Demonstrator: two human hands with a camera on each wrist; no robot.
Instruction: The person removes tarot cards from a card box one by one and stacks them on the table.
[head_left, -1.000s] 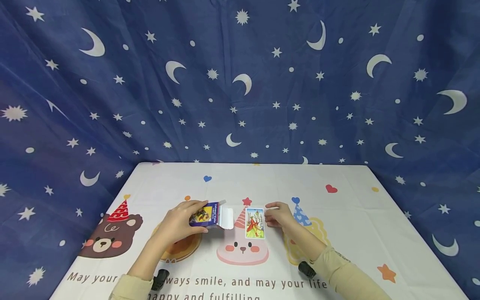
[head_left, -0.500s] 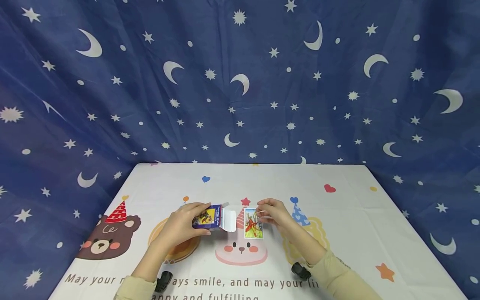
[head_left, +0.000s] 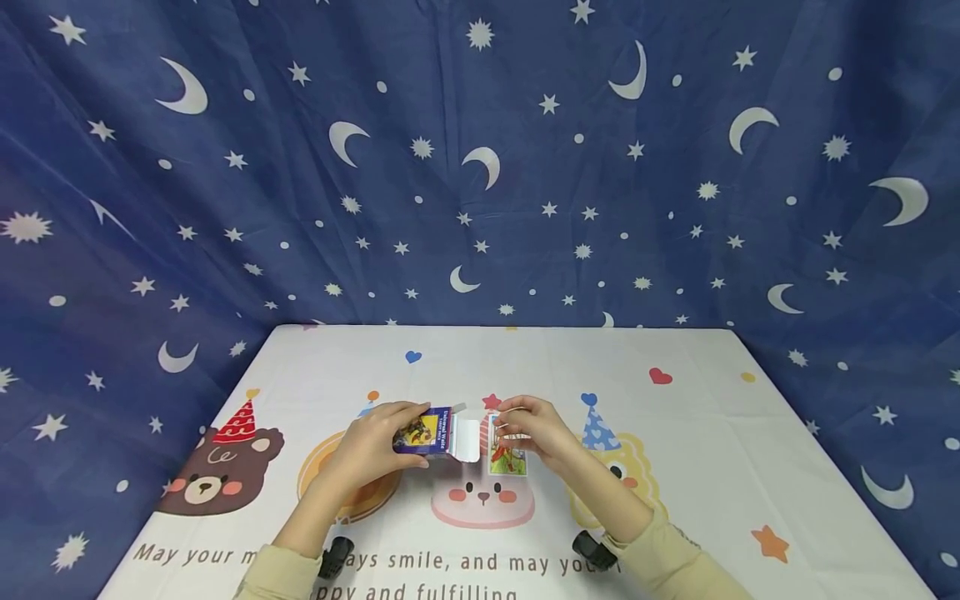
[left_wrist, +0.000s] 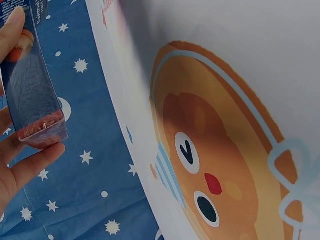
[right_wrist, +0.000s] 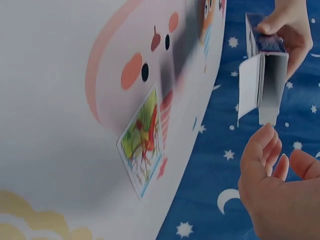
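My left hand grips a blue tarot card box from its left end, thumb on the near side and fingers on the far side. The box is raised off the table, its mouth facing right and its white flap hanging out. Grey inner walls show through the mouth in the right wrist view. My right hand hovers with loosely bent fingers and nothing in them; in the right wrist view its fingertips are right by the box's lower tab. Below it a tarot card lies face up, partly covered by the fingers in the head view.
A white tablecloth printed with cartoon animals and lettering covers the table. Behind and at both sides hangs a blue curtain with moons and stars. Each wrist carries a black device.
The box in my left hand has shifted a little to the right. My right hand has moved left, from beside the tarot card to over it, closer to the box.
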